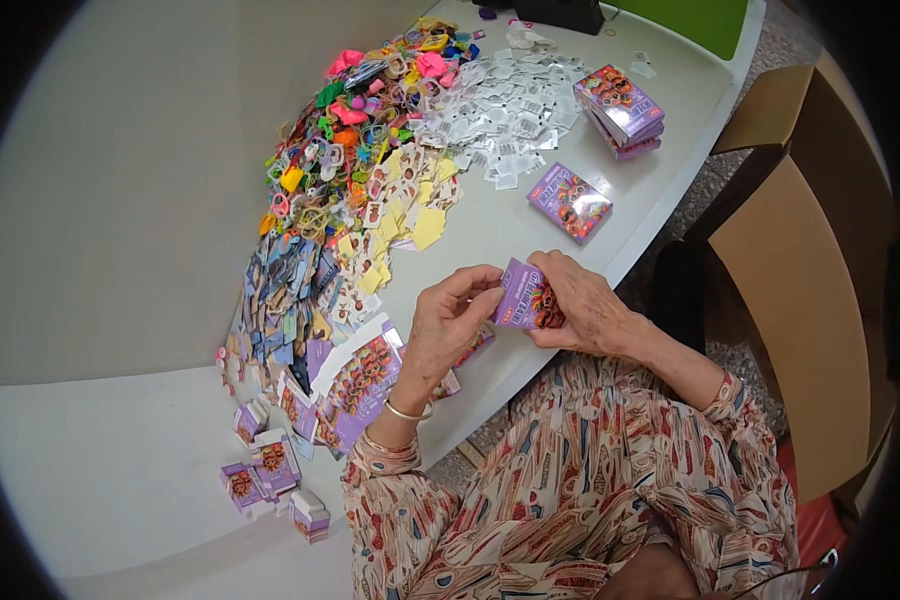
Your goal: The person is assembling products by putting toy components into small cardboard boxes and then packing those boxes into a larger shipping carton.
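Observation:
Between my two hands is a small purple printed box (522, 300), held just over the table's near edge. My right hand (592, 308) wraps round its right side, fingers over the far edge and thumb below. At the box's left end, the fingers and thumb of my left hand (454, 312) pinch its edge or flap; exactly what they grip is partly hidden. A similar purple box (571, 203) lies flat just beyond my right hand. Farther off stands a stack of purple boxes (620, 112). Beside my left forearm lie flat purple cartons (362, 385), partly overlapping.
A heap of colourful small plastic toys (345, 140) runs along the wall, beside silvery-white packets (515, 105), cards with yellow pieces (395, 225) and bluish cards (285, 300). Several small purple boxes (273, 460) sit at the left. An open brown carton (795, 290) stands right of the table.

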